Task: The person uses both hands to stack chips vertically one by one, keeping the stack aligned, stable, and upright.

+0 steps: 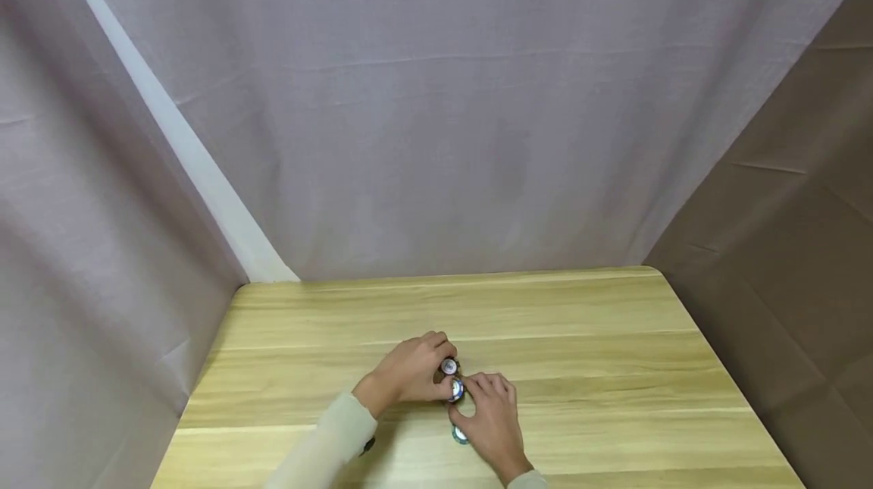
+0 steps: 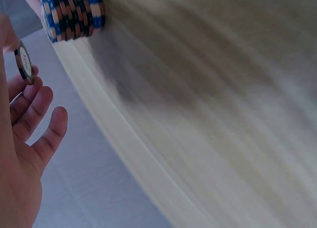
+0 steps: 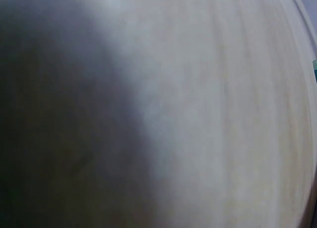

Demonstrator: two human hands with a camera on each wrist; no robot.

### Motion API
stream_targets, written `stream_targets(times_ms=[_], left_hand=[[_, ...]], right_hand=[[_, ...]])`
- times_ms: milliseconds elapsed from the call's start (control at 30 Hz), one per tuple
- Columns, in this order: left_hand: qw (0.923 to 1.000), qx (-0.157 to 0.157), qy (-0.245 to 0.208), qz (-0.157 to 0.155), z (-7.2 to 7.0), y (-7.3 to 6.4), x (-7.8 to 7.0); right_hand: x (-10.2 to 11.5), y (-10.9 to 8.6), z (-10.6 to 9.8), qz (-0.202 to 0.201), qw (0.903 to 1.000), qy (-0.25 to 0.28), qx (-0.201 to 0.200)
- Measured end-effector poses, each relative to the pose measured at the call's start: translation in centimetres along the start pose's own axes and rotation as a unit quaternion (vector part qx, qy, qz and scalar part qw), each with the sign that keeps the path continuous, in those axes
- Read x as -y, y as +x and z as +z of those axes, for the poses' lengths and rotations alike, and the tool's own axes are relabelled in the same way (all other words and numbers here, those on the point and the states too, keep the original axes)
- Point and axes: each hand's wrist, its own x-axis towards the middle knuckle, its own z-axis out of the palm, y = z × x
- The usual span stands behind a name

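Note:
My left hand reaches over the middle of the table and pinches a dark-edged poker chip with a pale centre, tilted on edge in the left wrist view. Just nearer to me is a stack of blue and black poker chips, showing a blue-and-white top chip in the head view. My right hand has its thumb and forefinger curled round this stack. By the right thumb is a green poker chip, partly covered by the hand. The right wrist view is mostly blurred tabletop.
The wood-grain table has rounded far corners. Grey cloth hangs behind it and at the left, and a brown cloth hangs at the right. A small dark object shows beside the left sleeve.

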Motion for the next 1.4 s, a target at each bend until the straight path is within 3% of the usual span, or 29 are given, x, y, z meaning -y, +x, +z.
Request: stream_targets(times_ms=[167,367,800,1167,1400], left_hand=[[0.9997,-0.020,0.006,0.012,0.7,-1.1,-0.7],[0.9975,-0.062,0.032,0.004,2.0,-2.1,-1.4],[0.9957,-0.075,0.050,-0.023,3.7,-2.9,-2.5],[0.9916,-0.069,-0.039,-0.102,4.4,-3.5,-3.3],[0.9772,-0.067,-0.125,-0.158,5.0,-4.0,-3.7]], right_hand=[[-0.1,0.0,0.0,-0.006,1.0000,0.001,-0.006],[-0.2,0.1,0.0,-0.008,0.9999,-0.005,-0.004],[-0.3,0.1,0.2,-0.003,0.9999,-0.007,-0.007],[-0.2,0.4,0.1,0.001,1.0000,-0.006,-0.005],[0.0,0.3,0.3,-0.006,0.9998,-0.007,-0.016]])
